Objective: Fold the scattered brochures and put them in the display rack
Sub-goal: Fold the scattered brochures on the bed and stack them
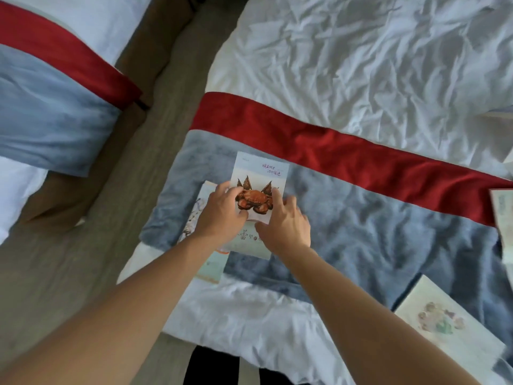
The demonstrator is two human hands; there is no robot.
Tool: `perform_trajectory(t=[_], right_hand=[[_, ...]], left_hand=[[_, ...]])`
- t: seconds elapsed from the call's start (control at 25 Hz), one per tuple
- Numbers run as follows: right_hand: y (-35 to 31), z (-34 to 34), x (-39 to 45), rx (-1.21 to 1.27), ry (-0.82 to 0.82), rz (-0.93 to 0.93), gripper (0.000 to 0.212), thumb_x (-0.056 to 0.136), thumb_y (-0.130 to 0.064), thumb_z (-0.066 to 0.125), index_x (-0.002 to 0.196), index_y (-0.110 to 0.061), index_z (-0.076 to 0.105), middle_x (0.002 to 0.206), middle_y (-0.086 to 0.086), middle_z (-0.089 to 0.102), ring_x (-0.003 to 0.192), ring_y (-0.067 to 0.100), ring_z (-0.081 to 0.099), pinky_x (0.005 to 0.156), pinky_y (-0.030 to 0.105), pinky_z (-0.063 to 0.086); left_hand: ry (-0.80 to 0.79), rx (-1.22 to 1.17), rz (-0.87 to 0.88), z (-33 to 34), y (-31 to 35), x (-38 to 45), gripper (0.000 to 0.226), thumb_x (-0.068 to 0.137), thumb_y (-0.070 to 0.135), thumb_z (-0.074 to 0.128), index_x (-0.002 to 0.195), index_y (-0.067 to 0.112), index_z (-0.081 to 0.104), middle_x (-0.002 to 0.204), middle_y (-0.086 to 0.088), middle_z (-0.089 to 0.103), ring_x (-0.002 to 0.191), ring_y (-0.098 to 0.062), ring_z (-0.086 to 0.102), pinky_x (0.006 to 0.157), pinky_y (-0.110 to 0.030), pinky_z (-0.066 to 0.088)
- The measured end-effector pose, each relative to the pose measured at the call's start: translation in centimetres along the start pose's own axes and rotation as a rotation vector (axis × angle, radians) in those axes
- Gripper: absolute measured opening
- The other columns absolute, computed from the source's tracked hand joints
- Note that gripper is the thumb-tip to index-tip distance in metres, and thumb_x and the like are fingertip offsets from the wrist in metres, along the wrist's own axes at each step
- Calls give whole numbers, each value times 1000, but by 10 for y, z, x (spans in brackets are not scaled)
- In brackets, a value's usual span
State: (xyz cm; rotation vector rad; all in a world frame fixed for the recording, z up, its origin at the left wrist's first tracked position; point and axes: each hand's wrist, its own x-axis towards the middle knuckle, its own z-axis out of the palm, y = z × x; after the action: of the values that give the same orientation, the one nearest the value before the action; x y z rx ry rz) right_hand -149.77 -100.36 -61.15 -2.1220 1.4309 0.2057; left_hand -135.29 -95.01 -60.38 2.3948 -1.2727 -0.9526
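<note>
Grey plush fabric, a band of bed runner (361, 232) edged with a red stripe, carries the work at the centre of the frame. On it lies a pale glossy paper brochure printed with an orange crab (259, 176), and both hands are on its lower half. The left hand (222, 215) has its fingers curled onto the sheet's left edge, thumb on the printed face; the right hand (286, 220) lies over the lower right corner with fingers bent, thumb pinching the near edge. This looks like the folding step, the panel being closed or creased flat. Beneath and to the left sits a second pale illustrated brochure (211, 268); a cream leaflet with a faint green picture (444, 326) lies at lower right, unfolded by the look of it. No display rack is in view, so the next move probably calls for pressing the crease, then carrying the brochure off to wherever the rack stands.
</note>
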Motion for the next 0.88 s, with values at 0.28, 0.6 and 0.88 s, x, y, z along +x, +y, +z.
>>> perform_trajectory(t=[0.28,0.6,0.88], right_hand=[[-56,91,-30,-11,-48,51,82,82,-47,70,146,-22,25,117,6,47,103,29,57,86,42,45],[-71,131,-39,-39,-37,110,84,85,-46,69,149,-27,18,120,8,42,108,28,51,73,39,45],[-71,136,-31,-69,-43,138,83,87,-48,68,149,-25,18,123,7,40,112,28,47,73,39,44]], left_hand=[[-15,69,-8,-4,-90,-24,50,85,20,63,134,18,52,142,1,43,126,-25,43,102,-43,43],[-110,45,-27,16,-130,-25,68,84,23,68,143,13,36,147,-1,33,128,-28,40,103,-45,42],[-254,166,0,23,-136,-9,56,84,31,65,130,12,40,146,-3,24,129,-31,32,103,-46,39]])
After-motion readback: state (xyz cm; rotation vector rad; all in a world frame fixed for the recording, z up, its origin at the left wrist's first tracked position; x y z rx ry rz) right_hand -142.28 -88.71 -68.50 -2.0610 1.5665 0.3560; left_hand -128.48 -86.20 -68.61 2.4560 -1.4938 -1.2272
